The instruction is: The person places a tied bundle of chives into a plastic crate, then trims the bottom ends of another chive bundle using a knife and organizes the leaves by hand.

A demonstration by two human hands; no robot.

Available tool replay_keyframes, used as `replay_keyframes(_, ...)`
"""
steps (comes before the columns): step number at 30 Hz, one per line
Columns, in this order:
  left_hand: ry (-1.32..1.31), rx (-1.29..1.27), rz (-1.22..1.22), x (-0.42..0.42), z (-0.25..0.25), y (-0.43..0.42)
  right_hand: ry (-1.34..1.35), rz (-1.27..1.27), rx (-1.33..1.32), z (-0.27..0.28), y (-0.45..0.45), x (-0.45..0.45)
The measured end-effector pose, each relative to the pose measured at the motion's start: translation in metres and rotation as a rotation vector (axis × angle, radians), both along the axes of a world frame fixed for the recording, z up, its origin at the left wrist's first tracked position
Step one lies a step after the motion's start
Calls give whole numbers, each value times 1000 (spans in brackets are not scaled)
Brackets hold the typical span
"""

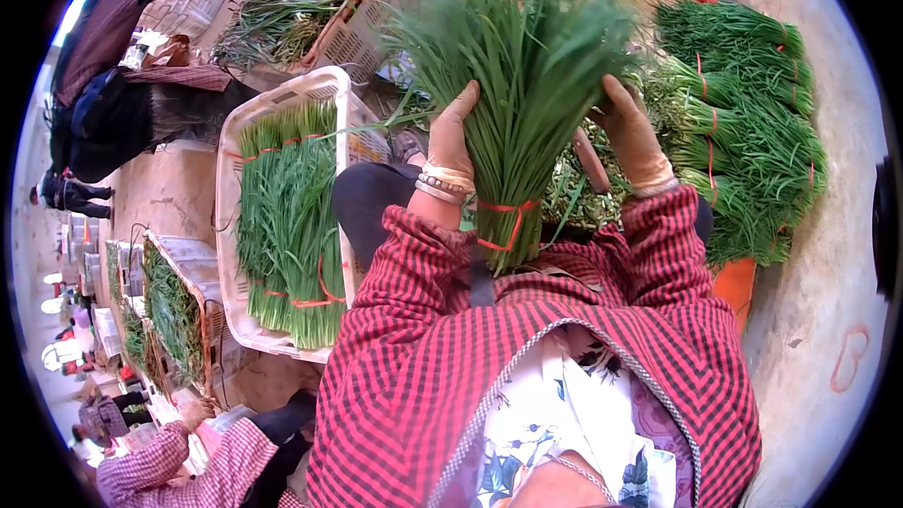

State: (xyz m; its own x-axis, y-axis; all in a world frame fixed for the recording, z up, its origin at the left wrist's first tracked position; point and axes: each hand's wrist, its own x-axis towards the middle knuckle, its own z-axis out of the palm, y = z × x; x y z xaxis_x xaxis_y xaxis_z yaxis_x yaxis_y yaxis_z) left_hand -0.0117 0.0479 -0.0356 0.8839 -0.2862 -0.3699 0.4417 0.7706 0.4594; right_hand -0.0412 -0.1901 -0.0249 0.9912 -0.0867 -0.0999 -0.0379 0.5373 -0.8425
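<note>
Greens [513, 113] in one bunch, tied low down with a red band [509, 224], stand upright in front of me, fanned out at the top, between my two hands. My left hand [451, 143] cups one side and my right hand [638, 136] the other, thumbs raised against the leaves; the remaining fingers are mostly hidden, so I cannot tell how tightly they close. More tied bunches [292, 198] fill a pale crate [341, 89] to my left.
</note>
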Motion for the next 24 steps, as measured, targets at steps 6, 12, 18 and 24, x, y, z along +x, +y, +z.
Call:
replay_keyframes(6,-143,207,189,11,6,11,223,411,-593,-6,-11,-18)
replay_keyframes(12,-318,460,247,-13,26,-5,-195,156,-782,83,47,-23)
replay_keyframes(18,-392,451,198,-29,22,-16,-302,-35,-1144,72,51,17)
replay_keyframes(24,-410,471,154,-37,21,-16,-419,-78,-1402,61,27,13)
